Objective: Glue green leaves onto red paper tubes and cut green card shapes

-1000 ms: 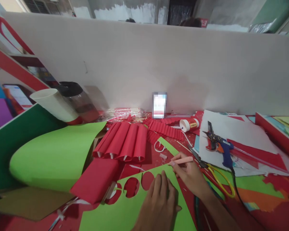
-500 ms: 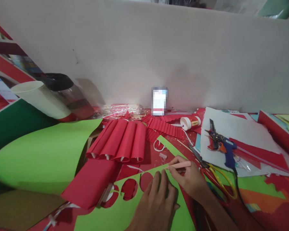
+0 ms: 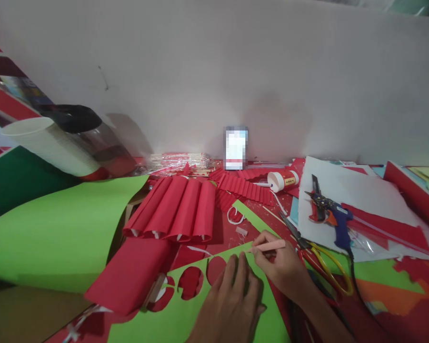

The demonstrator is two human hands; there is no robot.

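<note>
A bright green paper sheet (image 3: 185,317) lies at the front, with round holes cut along its far left edge. My left hand (image 3: 228,300) rests flat on it, fingers stretched out and holding nothing. In a writing grip, my right hand (image 3: 280,264) is closed on a slim pink pen (image 3: 270,246). Its tip is at the sheet's far edge, just past my left fingertips; the exact contact is too small to tell. Beyond the hands lie a small pink piece (image 3: 241,231) and a loop of white string (image 3: 235,216).
Red paper tubes (image 3: 189,209) and a rolled green sheet (image 3: 64,233) occupy the left. Yellow-handled scissors (image 3: 328,269) and a blue glue gun (image 3: 339,224) with its cord lie right. A lit phone (image 3: 235,148) leans against the wall behind pleated red paper (image 3: 244,188).
The view has shifted slightly. My left hand stays flat on the sheet, and my right hand still holds the pen at nearly the same spot.
</note>
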